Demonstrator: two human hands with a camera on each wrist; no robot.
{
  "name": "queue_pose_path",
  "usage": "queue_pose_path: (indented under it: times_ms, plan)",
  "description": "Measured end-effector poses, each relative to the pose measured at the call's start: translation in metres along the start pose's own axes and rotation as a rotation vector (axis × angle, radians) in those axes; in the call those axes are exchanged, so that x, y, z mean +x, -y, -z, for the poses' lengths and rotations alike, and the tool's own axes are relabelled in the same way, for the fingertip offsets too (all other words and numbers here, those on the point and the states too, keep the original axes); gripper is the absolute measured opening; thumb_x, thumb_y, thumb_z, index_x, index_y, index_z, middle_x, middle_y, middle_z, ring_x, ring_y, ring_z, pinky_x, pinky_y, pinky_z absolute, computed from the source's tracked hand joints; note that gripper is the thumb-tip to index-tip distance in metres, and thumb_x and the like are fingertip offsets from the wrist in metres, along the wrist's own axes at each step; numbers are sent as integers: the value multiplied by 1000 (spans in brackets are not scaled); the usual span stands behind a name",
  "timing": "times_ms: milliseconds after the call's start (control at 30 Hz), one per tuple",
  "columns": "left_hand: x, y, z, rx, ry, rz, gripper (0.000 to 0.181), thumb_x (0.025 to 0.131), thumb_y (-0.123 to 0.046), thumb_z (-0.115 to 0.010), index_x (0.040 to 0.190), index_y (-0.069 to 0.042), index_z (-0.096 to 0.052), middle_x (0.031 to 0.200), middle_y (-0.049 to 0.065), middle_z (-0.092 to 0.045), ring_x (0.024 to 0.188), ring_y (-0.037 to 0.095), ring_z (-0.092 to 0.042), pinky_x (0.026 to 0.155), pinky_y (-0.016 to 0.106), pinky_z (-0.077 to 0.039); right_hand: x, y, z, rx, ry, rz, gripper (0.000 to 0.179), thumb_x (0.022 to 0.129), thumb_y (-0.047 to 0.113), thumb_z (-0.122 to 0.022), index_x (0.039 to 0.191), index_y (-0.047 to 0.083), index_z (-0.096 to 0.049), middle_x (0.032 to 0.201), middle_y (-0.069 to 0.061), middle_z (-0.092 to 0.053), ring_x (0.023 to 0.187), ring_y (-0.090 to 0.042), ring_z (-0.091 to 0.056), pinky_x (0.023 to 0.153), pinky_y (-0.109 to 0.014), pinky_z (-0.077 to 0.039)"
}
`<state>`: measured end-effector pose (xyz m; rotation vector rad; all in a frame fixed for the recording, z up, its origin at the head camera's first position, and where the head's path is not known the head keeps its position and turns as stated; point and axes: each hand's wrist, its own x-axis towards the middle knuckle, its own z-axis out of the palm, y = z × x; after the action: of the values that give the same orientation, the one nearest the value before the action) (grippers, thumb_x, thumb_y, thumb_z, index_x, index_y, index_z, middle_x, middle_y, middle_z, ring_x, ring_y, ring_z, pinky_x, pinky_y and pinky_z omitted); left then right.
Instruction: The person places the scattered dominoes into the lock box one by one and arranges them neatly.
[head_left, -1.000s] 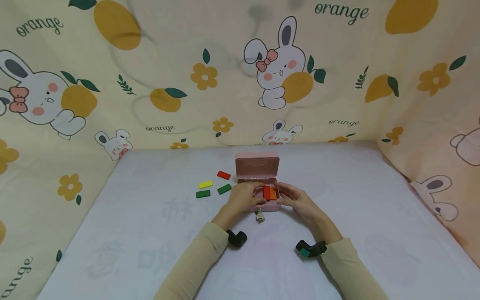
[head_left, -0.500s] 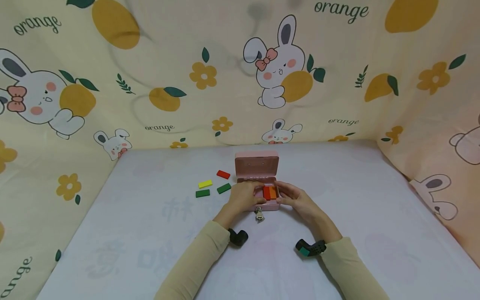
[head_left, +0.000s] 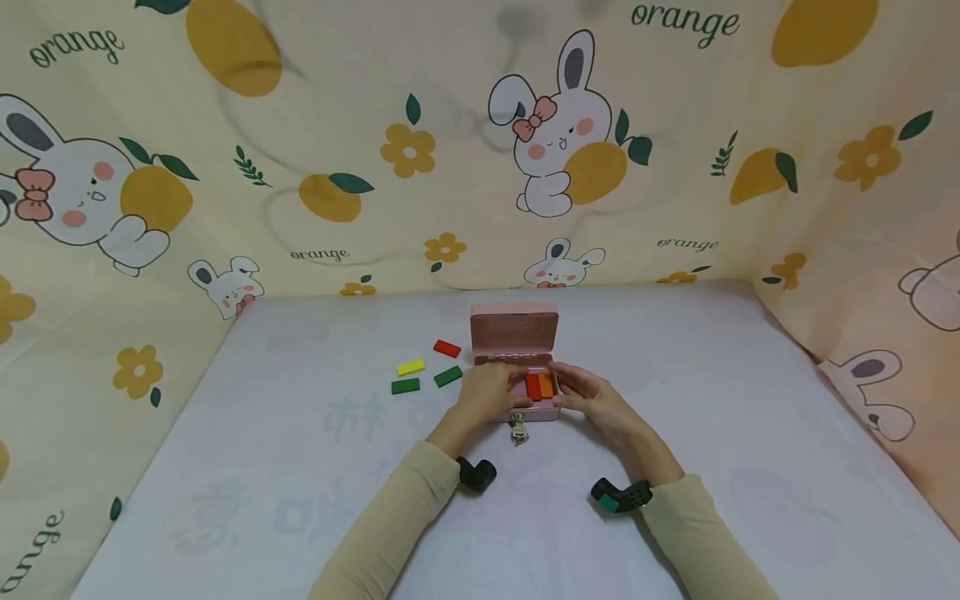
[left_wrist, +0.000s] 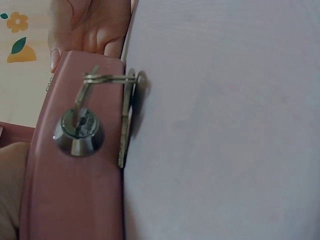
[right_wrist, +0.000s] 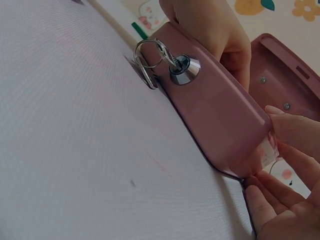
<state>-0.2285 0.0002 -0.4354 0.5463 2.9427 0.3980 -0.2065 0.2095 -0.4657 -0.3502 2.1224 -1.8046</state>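
Observation:
A small pink metal cash box [head_left: 540, 414] stands with its lid [head_left: 514, 336] raised. A key with a ring [right_wrist: 150, 54] sits in its front lock [left_wrist: 79, 134]. My left hand [head_left: 486, 392] reaches over the left side into the box, its fingertips partly hidden, and I cannot tell whether it pinches anything. Right beside it inside lie a red block [head_left: 533, 386] and an orange block [head_left: 547, 385]. My right hand [head_left: 596, 402] holds the box's right end, with one fingertip at the rim and others low at the corner in the right wrist view.
Left of the box lie a red block [head_left: 447, 348], a yellow block [head_left: 410, 367] and two green blocks [head_left: 406, 386] on the white tabletop [head_left: 300, 467]. A patterned cloth [head_left: 450, 200] hangs behind the table. Each wrist wears a dark camera [head_left: 621, 497].

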Motion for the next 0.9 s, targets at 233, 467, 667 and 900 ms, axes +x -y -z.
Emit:
queue_pose_path:
  times_ms: [233, 467, 667, 900]
  plan:
    - [0, 2, 0, -22, 5, -5, 56, 80, -49, -72, 131, -29, -61, 96, -1, -68, 84, 15, -53, 64, 23, -35, 1, -1, 0, -6, 5, -7, 67, 93, 17, -63, 149, 1, -30, 157, -23, -26, 148, -40, -22, 108, -15, -34]
    - [-3, 5, 0, -141, -46, -34, 49, 82, -44, -73, 127, -25, -64, 78, -2, -56, 74, 12, -47, 60, 21, -31, 2, -1, 1, -16, 5, -22, 66, 93, 16, -62, 149, 3, -31, 158, -21, -26, 149, -37, -22, 109, -18, -33]
    - [-8, 7, 1, -301, -104, -74, 38, 86, -35, -71, 121, -21, -68, 78, 0, -54, 73, 13, -46, 61, 22, -32, 1, -1, 1, -14, 1, -33, 66, 93, 17, -62, 149, 4, -31, 158, -20, -25, 149, -37, -22, 114, -37, -24]
    - [-13, 12, 4, -399, -116, -103, 33, 88, -30, -70, 118, -17, -68, 74, -2, -48, 71, 13, -44, 60, 21, -30, 2, -1, 1, -14, 1, -28, 66, 93, 18, -62, 150, 5, -31, 159, -20, -24, 149, -37, -21, 114, -38, -23]
